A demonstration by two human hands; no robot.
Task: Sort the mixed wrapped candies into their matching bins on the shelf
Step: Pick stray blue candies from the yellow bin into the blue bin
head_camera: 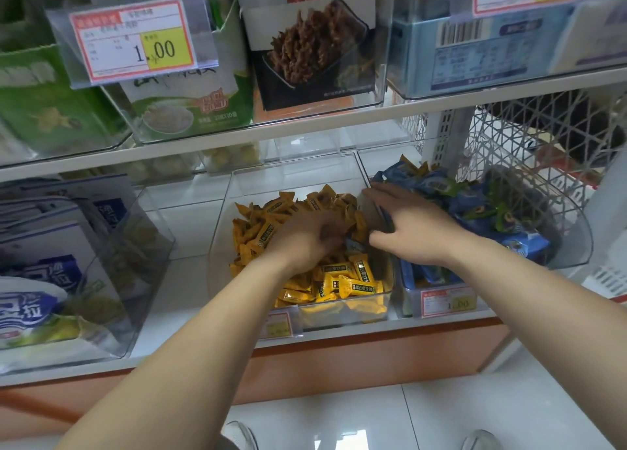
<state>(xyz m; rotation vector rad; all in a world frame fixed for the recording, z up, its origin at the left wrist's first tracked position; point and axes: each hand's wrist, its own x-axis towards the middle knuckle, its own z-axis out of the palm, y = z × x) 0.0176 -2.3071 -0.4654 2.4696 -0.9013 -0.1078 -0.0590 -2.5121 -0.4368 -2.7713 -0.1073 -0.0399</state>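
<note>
Lower shelf, white board with an orange front edge. Two clear hard-plastic bins matter here, standing side by side with their walls touching.

Middle bin: rectangular and tall-walled, filled with yellow candies. They are too many to count. Each is a small pillow pack in glossy crinkled foil with a dark label strip and crimped ends.

Right bin: curved front wall, heaped with blue candies in shiny wrappers with green and yellow ends. Again too many to count.

My left grip is down in the middle bin, knuckles up and fingers curled into the yellow pile. One dark blue wrapper shows just at its fingertips, among the yellow ones. I cannot tell whether the fingers have closed on it.

My right grip lies across the shared wall of the two bins. Its fingers are straight and spread wide, resting on the blue heap's near edge, and its thumb points toward the left grip. It holds nothing that I can see.

Two paper price tags sit at this shelf's front, one below the middle bin and one on the right bin. To the left is one more clear bin of blue-and-white packets. To the right is one white lattice basket. Below, glossy pale floor tiles and two shoe tips.
</note>
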